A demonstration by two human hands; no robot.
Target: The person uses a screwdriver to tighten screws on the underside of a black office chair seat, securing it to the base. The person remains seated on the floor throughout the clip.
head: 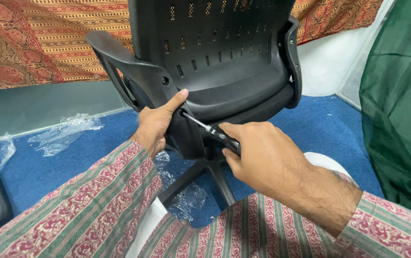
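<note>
Roughly by size, biggest first:
Floor: blue carpet (320, 124) spreads under everything, with crumpled clear plastic wrap (64, 134) lying well apart on the person's left
Chair: black plastic office chair with a slotted back (215, 52) stands upright just ahead, its back shell facing the camera and its star base (205, 177) down between the knees
Armrest: black curved plastic armrest (134, 71) runs down the chair's left side to a bracket at the seat edge
Left hand: left hand (155, 125) wraps that bracket, fingers closed round it, thumb stretched up beside the screw hole
Right hand: right hand (263, 157) has its fingers curled tight round the tool's handle
Tool: slim metal-shafted screwdriver with a dark handle (210, 129) slants up, its tip in the bracket hole just below the left thumb
Doing it well: I judge the shaft should stay in line with the screw, pushed firmly inward while turning, the left hand keeping the bracket flush so the hole does not shift
</note>
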